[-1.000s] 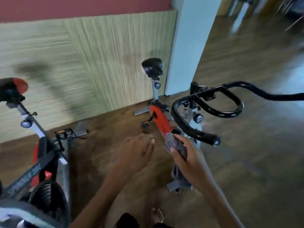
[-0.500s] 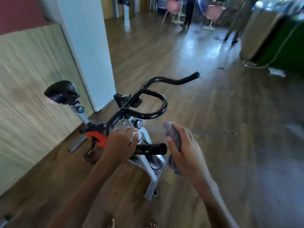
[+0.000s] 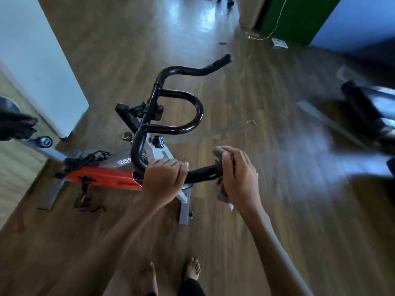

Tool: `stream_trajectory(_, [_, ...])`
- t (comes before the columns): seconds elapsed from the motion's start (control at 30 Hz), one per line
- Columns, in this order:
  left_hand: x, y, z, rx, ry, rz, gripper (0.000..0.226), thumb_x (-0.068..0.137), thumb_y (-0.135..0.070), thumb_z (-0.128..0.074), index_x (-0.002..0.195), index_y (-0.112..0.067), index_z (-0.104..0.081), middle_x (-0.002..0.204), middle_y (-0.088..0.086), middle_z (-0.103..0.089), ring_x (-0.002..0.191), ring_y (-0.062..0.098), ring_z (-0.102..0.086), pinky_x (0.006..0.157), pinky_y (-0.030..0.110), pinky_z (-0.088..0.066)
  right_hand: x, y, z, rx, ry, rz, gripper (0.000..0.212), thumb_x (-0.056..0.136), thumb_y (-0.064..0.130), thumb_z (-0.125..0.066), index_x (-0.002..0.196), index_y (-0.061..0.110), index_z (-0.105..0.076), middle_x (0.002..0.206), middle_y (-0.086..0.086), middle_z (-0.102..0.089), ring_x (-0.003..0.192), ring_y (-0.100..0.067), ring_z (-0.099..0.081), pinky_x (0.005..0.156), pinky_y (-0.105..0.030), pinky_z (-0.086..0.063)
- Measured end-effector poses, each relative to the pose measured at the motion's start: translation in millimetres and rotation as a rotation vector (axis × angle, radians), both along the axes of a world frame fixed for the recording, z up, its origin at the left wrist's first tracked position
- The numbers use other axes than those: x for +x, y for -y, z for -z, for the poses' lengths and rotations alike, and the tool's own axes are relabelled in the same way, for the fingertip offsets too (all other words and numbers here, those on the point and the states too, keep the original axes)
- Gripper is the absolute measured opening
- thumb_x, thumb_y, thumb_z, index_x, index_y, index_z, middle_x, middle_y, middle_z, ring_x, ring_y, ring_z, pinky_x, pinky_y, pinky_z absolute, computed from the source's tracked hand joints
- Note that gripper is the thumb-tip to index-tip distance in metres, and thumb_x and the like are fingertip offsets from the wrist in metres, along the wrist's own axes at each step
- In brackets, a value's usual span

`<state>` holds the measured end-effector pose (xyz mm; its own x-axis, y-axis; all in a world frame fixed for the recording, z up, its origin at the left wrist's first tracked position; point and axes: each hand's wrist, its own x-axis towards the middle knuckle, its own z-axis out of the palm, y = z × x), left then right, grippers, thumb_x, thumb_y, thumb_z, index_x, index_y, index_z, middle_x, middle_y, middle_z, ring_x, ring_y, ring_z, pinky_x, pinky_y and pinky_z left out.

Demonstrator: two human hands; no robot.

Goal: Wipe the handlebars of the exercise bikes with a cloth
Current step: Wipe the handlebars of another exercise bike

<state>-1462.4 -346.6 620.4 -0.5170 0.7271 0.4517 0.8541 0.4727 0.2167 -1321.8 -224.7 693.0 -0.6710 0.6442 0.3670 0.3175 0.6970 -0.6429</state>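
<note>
- Brown wood-grain floor (image 3: 267,231) spreads under everything; at the near edge two bare feet (image 3: 149,274) stand on it, side by side
- The left hand (image 3: 163,178) is curled over the near bar of the handlebars (image 3: 171,93), gripping it just after the bend, knuckles up
- The right hand (image 3: 237,178) grips a grey cloth (image 3: 221,192) bunched round the free end of that same near bar, with cloth showing above the thumb and hanging below the palm
- Between the two hands a short bare stretch of black grip (image 3: 201,175) shows; the hands are near each other but apart
- Under the left hand lies the exercise bike (image 3: 100,175), with an orange frame and grey legs resting on the floor and a pedal to the near left
- A round black knob (image 3: 158,142) sits on the grey post just beyond the left hand
- From the near bar the black tube curves away, carries a U-shaped loop opening to the left, and ends in a far grip (image 3: 222,60) pointing right
- A black saddle (image 3: 15,122) shows at the left edge, on a grey post
- A pale blue pillar (image 3: 38,60) rises at the far left, beyond the saddle
- At the right edge is a blurred dark machine (image 3: 367,107); what it is I cannot tell
- At the far right stands a green panel (image 3: 295,18) with a thin white cord (image 3: 277,20) trailing down to the floor
</note>
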Motion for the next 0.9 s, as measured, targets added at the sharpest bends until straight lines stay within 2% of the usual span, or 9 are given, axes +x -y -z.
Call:
stream_trajectory(0.07, [-0.2, 1.0, 1.4, 0.029, -0.003, 0.019, 0.043, 0.097, -0.027, -0.036, 0.065, -0.015, -0.061, 0.06, 0.002, -0.062, 0.054, 0.024, -0.058, 0.058, 0.031, -0.04, -7.2, 3.4, -6.5, -0.093, 0.078, 0.077, 0.029, 0.101, 0.033, -0.037, 0.109, 0.024, -0.063, 0.107, 0.009, -0.065, 0.101, -0.013, -0.062, 0.089, -0.038, -0.05])
stream_trajectory(0.23, [3.3, 2.3, 1.5, 0.087, 0.025, 0.027, 0.041, 0.098, -0.025, -0.037, 0.065, -0.014, -0.059, 0.059, 0.001, -0.058, 0.053, 0.023, -0.053, 0.058, 0.033, -0.045, 17.6, 3.0, 31.3, 0.467, 0.032, -0.116, 0.043, 0.101, 0.029, -0.036, 0.136, 0.004, -0.042, 0.141, -0.017, -0.045, 0.123, -0.034, -0.05, 0.092, -0.035, -0.048])
stream_trajectory(0.3, [5.5, 1.5, 1.7, 0.089, 0.022, 0.012, 0.042, 0.098, -0.025, -0.036, 0.066, -0.013, -0.06, 0.059, 0.001, -0.059, 0.054, 0.021, -0.054, 0.059, 0.031, -0.041, 17.9, -10.5, 33.9, 0.333, -0.033, -0.196, 0.042, 0.101, 0.026, -0.038, 0.138, 0.005, -0.039, 0.142, -0.015, -0.043, 0.126, -0.031, -0.05, 0.102, -0.038, -0.046])
stream_trajectory(0.37, [5.6, 1.2, 0.6, 0.071, 0.005, -0.013, 0.042, 0.098, -0.025, -0.035, 0.065, -0.015, -0.059, 0.058, 0.0, -0.058, 0.054, 0.02, -0.053, 0.06, 0.028, -0.034, 9.2, -9.2, 21.5, -0.112, -0.191, -0.153, 0.036, 0.101, 0.022, -0.04, 0.131, 0.006, -0.05, 0.129, -0.008, -0.059, 0.116, -0.02, -0.06, 0.098, -0.042, -0.051])
stream_trajectory(0.43, [6.1, 0.9, 0.0, 0.042, -0.012, -0.026, 0.041, 0.098, -0.026, -0.034, 0.065, -0.017, -0.057, 0.059, -0.001, -0.057, 0.055, 0.019, -0.052, 0.062, 0.027, -0.029, 3.5, -1.0, 12.5, -0.369, -0.286, -0.061, 0.03, 0.101, 0.019, -0.04, 0.12, 0.008, -0.06, 0.111, 0.001, -0.068, 0.102, -0.007, -0.066, 0.091, -0.03, -0.053])
stream_trajectory(0.6, [6.3, 3.0, 0.1, 0.007, 0.02, -0.029, 0.043, 0.099, -0.027, -0.032, 0.066, -0.016, -0.058, 0.061, 0.0, -0.06, 0.056, 0.02, -0.054, 0.063, 0.029, -0.032, 18.4, -0.6, 18.0, -0.177, -0.135, -0.081, 0.035, 0.1, 0.035, -0.038, 0.122, 0.012, -0.054, 0.118, -0.001, -0.062, 0.103, -0.009, -0.063, 0.085, -0.04, -0.053])
stream_trajectory(0.7, [0.1, 5.8, -2.5, -0.033, 0.019, 0.054, 0.047, 0.1, -0.03, -0.029, 0.073, -0.013, -0.064, 0.068, 0.002, -0.066, 0.063, 0.023, -0.06, 0.069, 0.033, -0.041, 21.4, -8.9, -4.2, -0.305, -0.1, -0.019, 0.023, 0.1, 0.028, -0.041, 0.11, 0.019, -0.06, 0.101, 0.01, -0.065, 0.09, -0.001, -0.063, 0.085, -0.041, -0.052])
stream_trajectory(0.77, [-3.9, 11.8, -0.3, -0.047, 0.006, 0.067, 0.048, 0.1, -0.032, -0.029, 0.077, -0.013, -0.067, 0.073, 0.003, -0.069, 0.069, 0.024, -0.063, 0.078, 0.038, -0.043, 24.8, 4.5, -16.0, -0.113, -0.107, 0.067, 0.027, 0.1, 0.032, -0.039, 0.117, 0.022, -0.057, 0.111, 0.004, -0.063, 0.094, -0.013, -0.064, 0.079, -0.043, -0.056])
stream_trajectory(0.9, [-11.8, 26.2, 9.4, -0.006, -0.024, 0.065, 0.045, 0.1, -0.033, -0.032, 0.078, -0.013, -0.066, 0.073, 0.003, -0.068, 0.073, 0.026, -0.062, 0.078, 0.04, -0.043, 13.5, 20.2, 9.2, 0.791, 0.265, 0.072, 0.034, 0.097, 0.032, -0.05, 0.124, 0.012, -0.056, 0.125, -0.009, -0.059, 0.114, -0.03, -0.056, 0.095, -0.046, -0.048])
